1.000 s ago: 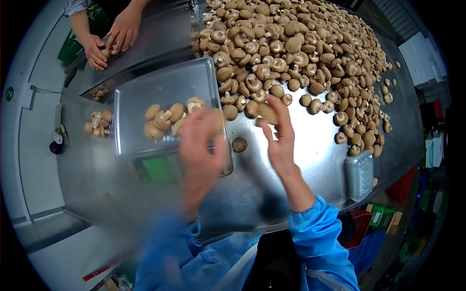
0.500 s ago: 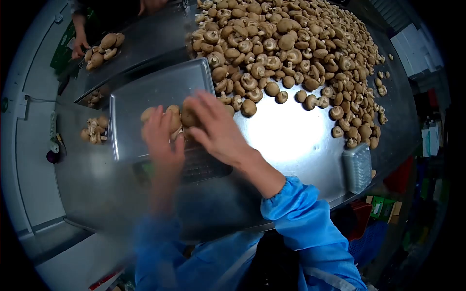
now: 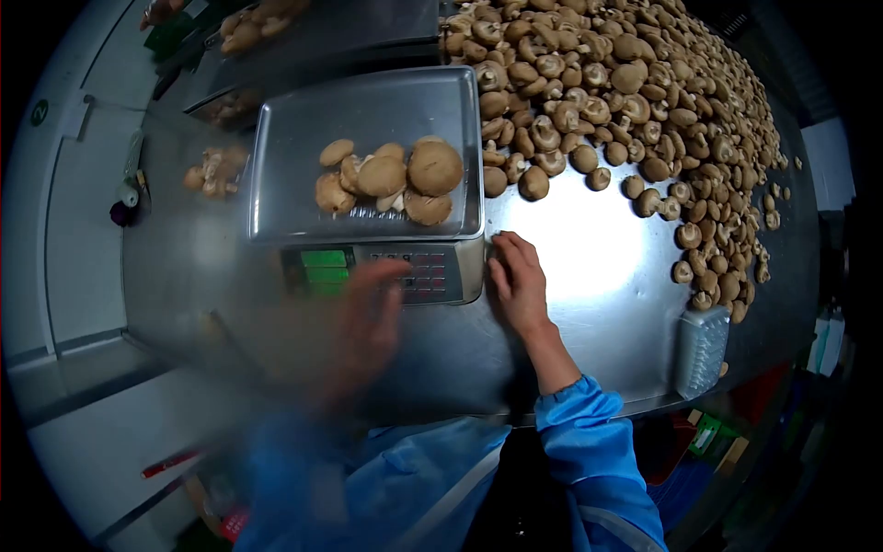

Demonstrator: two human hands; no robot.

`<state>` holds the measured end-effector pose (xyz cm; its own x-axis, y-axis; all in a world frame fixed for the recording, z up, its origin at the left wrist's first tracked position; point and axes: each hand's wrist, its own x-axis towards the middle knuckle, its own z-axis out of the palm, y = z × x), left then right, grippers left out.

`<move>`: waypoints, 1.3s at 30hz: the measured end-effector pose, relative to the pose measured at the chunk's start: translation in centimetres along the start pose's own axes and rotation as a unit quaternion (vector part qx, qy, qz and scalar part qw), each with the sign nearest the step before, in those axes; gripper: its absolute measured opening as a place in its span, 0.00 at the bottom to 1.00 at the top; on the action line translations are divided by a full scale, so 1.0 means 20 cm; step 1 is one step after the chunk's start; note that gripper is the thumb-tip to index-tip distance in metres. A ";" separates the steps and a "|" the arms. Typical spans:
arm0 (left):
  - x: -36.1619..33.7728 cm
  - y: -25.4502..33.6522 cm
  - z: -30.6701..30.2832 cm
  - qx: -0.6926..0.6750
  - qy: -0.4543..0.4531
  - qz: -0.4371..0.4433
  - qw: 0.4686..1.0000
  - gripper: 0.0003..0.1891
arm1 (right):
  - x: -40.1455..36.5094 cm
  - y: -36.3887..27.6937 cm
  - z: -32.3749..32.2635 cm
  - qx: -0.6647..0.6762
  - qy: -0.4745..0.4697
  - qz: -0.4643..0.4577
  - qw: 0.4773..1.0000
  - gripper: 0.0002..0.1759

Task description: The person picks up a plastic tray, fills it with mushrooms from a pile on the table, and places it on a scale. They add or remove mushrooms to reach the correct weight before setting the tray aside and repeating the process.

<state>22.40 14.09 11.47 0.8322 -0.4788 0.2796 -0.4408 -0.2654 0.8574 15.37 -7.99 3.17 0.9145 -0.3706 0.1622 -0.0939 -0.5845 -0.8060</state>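
Observation:
A cluster of brown mushrooms [image 3: 382, 175] sits on the metal pan [image 3: 294, 120] of a weighing scale. A glossy ridged strip, perhaps clear plastic, shows under them. My left hand [image 3: 363, 322], blurred by motion, is over the front of the scale, close to its keypad [image 3: 428, 271] and green display [image 3: 326, 270]. Its finger and thumb look apart, with nothing visible between them. Beside the scale's right side, my right hand [image 3: 521, 281] rests at the metal table [image 3: 589, 322], fingers loosely bent and apart, holding nothing.
A large heap of mushrooms [image 3: 635, 101] covers the back right. Stacked clear plastic trays [image 3: 702, 352] stand at the table's front right. Left of the scale lies a small group of mushrooms [image 3: 218, 172]. More mushrooms [image 3: 258, 28] lie at the back left, near another person's hand [image 3: 161, 11].
Both hands have left the mushrooms on the pan; the left came down over the keypad, the right moved beside the scale. The view has shifted, bringing the scale's front into sight.

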 end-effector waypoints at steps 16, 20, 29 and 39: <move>-0.25 0.02 0.27 -0.516 -0.073 -0.432 0.736 0.13 | -0.28 -0.40 -0.18 0.158 -0.135 0.008 0.978 0.20; -0.22 0.07 0.25 -0.417 -0.039 -0.365 0.831 0.12 | -0.29 -0.32 -0.28 0.126 -0.088 0.044 0.987 0.17; 0.28 0.09 0.04 0.255 0.120 0.021 0.959 0.30 | -0.43 -0.19 -0.36 0.177 -0.021 0.181 0.967 0.13; 0.28 -0.12 -0.02 0.283 0.193 0.024 0.939 0.39 | -0.47 -0.07 -0.54 0.004 -0.002 0.077 0.997 0.14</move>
<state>28.22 12.37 11.19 0.8189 -0.1913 0.5411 -0.4980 -0.7055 0.5043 2.74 -11.51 8.95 0.8909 -0.4529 0.0333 -0.2306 -0.5143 -0.8260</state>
